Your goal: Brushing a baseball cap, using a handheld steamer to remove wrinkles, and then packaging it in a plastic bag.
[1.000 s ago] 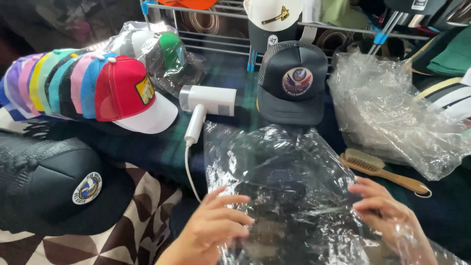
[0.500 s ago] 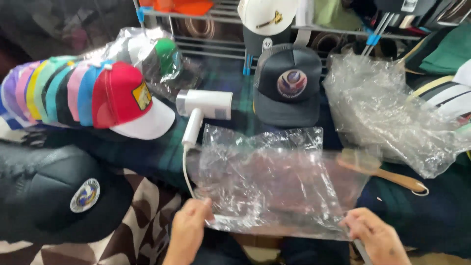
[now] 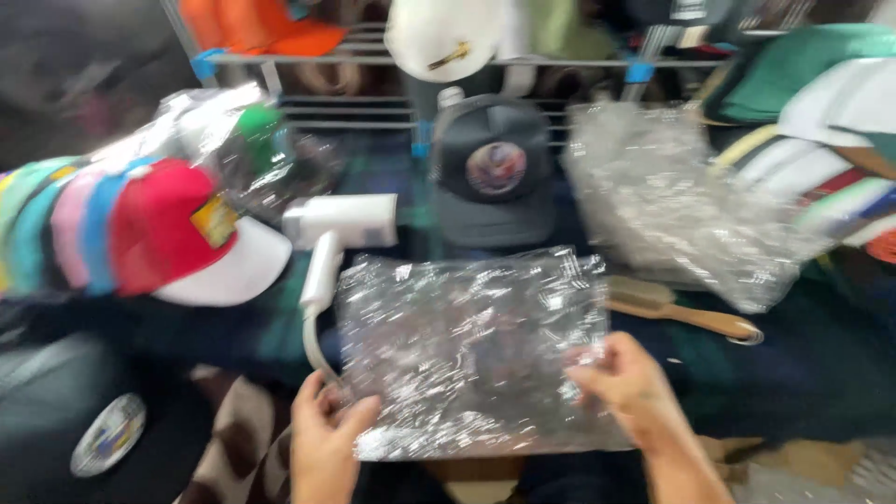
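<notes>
Head cam, pretty blurry: both hands pinch 1 clear plastic bag (image 3: 471, 350) dead center, stretched flat. Left hand (image 3: 327, 439) at 7 o'clock clamps its lower-left corner, right hand (image 3: 621, 383) at 4 o'clock grips the right edge. White hair dryer (image 3: 336, 233) sits at 10 o'clock, wooden brush (image 3: 686, 313) at 3, dark cap (image 3: 495, 173) at 12, red cap (image 3: 182, 233) far at 9.

Your clear plastic bag (image 3: 471, 350) glints silver-white; beside it sit a white handheld steamer (image 3: 329, 233), a red-and-white cap (image 3: 191, 238) and a dark grey cap (image 3: 495, 177) with a round multicoloured patch.
</notes>
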